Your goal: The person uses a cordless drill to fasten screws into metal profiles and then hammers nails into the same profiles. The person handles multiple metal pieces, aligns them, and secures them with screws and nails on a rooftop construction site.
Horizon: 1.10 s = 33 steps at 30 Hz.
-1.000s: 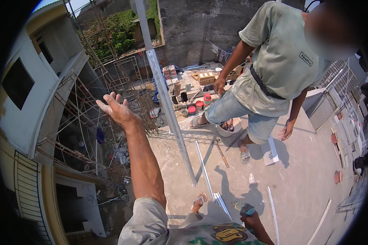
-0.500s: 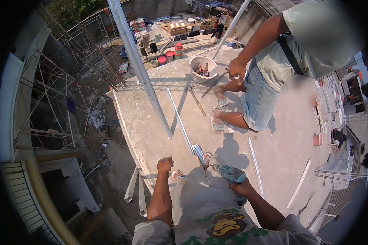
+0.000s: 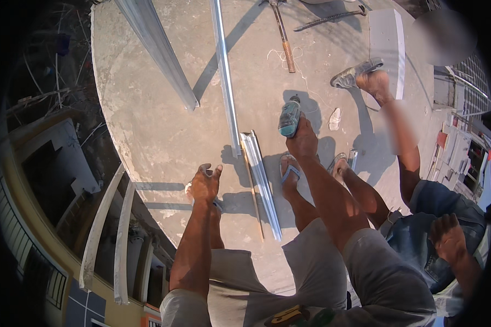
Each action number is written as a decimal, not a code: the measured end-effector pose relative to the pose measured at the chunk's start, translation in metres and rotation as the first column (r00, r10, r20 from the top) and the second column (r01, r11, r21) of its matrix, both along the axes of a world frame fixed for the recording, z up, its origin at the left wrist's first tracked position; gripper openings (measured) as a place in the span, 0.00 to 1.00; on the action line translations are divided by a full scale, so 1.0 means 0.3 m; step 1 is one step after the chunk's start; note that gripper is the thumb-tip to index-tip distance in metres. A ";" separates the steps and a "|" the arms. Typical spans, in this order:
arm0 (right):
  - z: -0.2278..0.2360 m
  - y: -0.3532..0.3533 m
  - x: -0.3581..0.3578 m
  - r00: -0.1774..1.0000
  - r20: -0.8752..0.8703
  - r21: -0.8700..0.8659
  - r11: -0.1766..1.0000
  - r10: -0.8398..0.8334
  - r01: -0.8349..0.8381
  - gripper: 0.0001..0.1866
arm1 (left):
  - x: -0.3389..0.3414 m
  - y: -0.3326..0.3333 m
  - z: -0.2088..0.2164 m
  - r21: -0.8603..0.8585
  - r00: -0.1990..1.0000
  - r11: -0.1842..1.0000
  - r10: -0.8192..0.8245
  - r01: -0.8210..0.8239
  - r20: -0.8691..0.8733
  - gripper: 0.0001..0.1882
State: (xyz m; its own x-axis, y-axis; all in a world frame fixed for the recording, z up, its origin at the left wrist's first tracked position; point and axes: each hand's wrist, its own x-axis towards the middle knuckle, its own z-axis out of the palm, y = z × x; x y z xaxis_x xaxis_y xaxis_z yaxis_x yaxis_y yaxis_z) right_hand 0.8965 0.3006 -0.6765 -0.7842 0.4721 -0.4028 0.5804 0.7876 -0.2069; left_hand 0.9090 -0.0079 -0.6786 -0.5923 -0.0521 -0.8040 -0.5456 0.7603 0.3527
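My right hand [image 3: 304,143] grips a teal cordless drill [image 3: 289,120] out over the concrete, its dark chuck pointing away from me. My left hand [image 3: 204,184] is empty, thumb and fingers apart, above my left foot. Between my feet lie several silver metal channels [image 3: 261,182] side by side, with a thin wooden stick [image 3: 253,191] along their left side. A longer metal channel [image 3: 223,71] stretches away from their far end. Left of it, a thick metal post [image 3: 161,57] comes down toward the slab.
A hammer [image 3: 284,41] and a pry bar [image 3: 330,22] lie at the far side, near a pale flat board [image 3: 384,52]. A co-worker's leg [image 3: 401,131] and hand [image 3: 448,240] are close on my right. The slab edge [image 3: 112,128] drops off at left, by two pale beams [image 3: 124,245].
My view has tilted down and closer to the slab. The drill has swung forward and away from my body. My left hand's fingers have spread. The co-worker has moved to my right side.
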 end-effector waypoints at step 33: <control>-0.056 -0.075 0.358 0.954 0.295 -0.470 0.877 0.054 0.095 0.26 | -0.023 0.115 0.033 0.403 0.851 0.750 0.467 -0.525 0.241 0.16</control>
State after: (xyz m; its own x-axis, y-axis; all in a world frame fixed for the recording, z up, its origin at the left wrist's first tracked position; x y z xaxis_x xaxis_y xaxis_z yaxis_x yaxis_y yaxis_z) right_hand 1.0038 0.2780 -0.6932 -0.5887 0.1794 -0.7882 0.6876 0.6239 -0.3715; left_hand 0.9020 0.0267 -0.6686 -0.4831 0.0622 -0.8733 -0.8606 0.1498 0.4868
